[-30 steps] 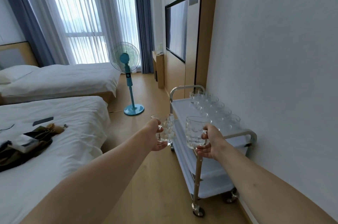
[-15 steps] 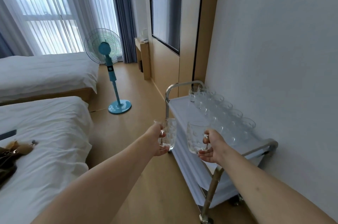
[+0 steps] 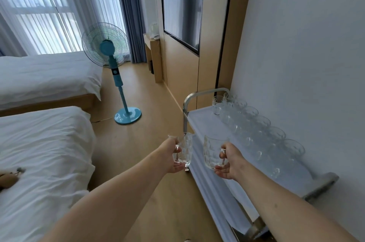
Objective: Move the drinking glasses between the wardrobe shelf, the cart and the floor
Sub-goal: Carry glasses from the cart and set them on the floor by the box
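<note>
Left hand and right hand are each gripping a clear dimpled glass mug by its handle. Plenty of matching clear mugs are already lining the white metal cart's wall edge, so looks like these two are next.

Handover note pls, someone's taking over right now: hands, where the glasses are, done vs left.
Left hand: grips one glass mug by its handle, held in the air over the floor beside the cart.
Right hand: grips a second glass mug by its handle, held at the near edge of the cart's top shelf.
Cart top: two rows of glasses stand along the wall side; the strip nearer the person is bare.
Done: those glasses are already parked on the cart.
Left: both held mugs are not yet set down; probably they go on the bare strip. The wardrobe shelf is not in view.
</note>
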A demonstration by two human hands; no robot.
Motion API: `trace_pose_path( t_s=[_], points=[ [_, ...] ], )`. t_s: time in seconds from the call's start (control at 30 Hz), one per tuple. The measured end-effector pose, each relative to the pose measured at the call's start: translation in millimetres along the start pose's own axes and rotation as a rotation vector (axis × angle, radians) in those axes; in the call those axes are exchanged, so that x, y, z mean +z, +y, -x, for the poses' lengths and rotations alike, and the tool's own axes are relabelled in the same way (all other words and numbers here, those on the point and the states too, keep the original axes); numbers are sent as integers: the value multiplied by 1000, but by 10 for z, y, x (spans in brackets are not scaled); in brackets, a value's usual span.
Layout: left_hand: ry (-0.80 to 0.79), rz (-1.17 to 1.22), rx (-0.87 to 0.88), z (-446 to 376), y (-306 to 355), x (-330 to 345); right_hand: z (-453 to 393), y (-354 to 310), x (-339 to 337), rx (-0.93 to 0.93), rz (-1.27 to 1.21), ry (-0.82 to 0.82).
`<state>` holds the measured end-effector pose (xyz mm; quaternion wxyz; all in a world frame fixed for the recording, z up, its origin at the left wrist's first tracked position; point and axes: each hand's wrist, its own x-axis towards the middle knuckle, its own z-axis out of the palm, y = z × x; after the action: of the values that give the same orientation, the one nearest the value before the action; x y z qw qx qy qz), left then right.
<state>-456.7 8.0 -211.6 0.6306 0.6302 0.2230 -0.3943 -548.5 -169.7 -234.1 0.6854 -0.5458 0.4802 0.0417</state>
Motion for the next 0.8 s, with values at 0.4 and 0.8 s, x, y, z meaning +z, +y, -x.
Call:
trace_pose_path(
  t_s=[0.4,0.8],
  points=[
    [10,-162,45,-1202,1362,384,-1295,-880,488,33,-171,-27],
    [-69,-243,-36,-2345,1970,716,-2259,-1304,652,80,-233,134]
  ],
)
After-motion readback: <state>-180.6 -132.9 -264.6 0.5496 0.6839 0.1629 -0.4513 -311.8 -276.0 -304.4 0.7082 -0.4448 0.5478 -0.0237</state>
